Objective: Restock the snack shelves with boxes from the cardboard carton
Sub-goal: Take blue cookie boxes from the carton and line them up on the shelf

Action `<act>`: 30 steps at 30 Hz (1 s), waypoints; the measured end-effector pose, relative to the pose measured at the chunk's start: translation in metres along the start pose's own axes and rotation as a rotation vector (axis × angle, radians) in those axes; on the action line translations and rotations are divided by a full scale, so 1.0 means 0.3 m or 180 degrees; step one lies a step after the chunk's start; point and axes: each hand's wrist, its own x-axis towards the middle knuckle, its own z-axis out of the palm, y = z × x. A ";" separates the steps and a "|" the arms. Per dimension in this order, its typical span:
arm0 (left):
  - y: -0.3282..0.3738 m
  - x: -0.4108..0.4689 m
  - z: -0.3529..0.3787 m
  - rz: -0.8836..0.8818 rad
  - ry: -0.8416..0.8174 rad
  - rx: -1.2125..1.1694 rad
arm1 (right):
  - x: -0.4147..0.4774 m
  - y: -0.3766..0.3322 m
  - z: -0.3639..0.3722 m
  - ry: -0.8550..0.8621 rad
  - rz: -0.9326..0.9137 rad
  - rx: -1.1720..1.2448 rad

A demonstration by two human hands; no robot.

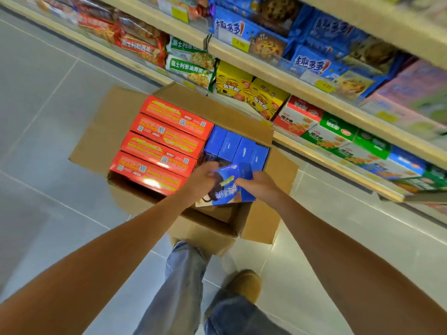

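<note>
**Blue box, held over the carton.** You hold one blue box (229, 189) in both hands, tilted, its printed face turned up toward you. It sits just above the near right corner of the cardboard carton (261, 223).

**Grip.** Your left hand (205, 180) curls round the box's left edge. Your right hand (257, 186) clasps its upper right corner, fingers wrapped over the top. Both hands are closed firmly on the box; neither holds anything else.

**Carton contents.** The carton stands on the floor with its flaps folded outward. Four red boxes (164, 143) lie flat side by side and fill its left part. A row of upright blue boxes (235, 146) stands in the far right part, just beyond the box you hold. The near right corner under the held box shows bare cardboard.

**Surroundings.** The shelves (290, 82) run along the right, close to the carton's far side. Yellow boxes (249, 90) sit on the lower tier nearest the carton, with red-and-white and green boxes to their right. Blue cookie packs (309, 66) fill the tier above. The grey tiled floor (48, 117) lies to the left. Your jeans (183, 281) and a tan shoe (246, 284) show below the carton.
</note>
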 end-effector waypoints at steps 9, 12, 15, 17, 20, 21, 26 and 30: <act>0.650 -0.368 -0.205 0.0549 -0.0711 0.1319 | -0.584 -0.424 -0.445 -0.0329 -0.0990 -0.0571; 0.940 -0.554 -0.253 0.1059 -0.0587 0.1523 | -0.827 -0.583 -0.636 -0.0180 -0.1253 -0.0584; 1.158 -0.711 -0.302 0.1434 -0.0359 0.1174 | -1.032 -0.677 -0.777 0.0109 -0.1522 -0.0218; 1.299 -0.831 -0.334 0.1775 -0.0284 0.0973 | -1.207 -0.732 -0.864 0.0315 -0.1632 0.0202; 1.458 -0.998 -0.361 0.1996 -0.0243 0.0724 | -1.416 -0.784 -0.979 0.0487 -0.1871 0.0372; 1.505 -1.040 -0.370 0.2011 -0.0185 0.0593 | -1.475 -0.799 -1.018 0.0539 -0.1926 0.0296; 1.723 -1.218 -0.371 0.2151 0.0036 -0.0542 | -1.742 -0.833 -1.178 0.0820 -0.1953 -0.0381; 1.891 -1.321 -0.376 0.2263 -0.0240 -0.1108 | -1.895 -0.858 -1.304 0.1210 -0.2185 -0.0354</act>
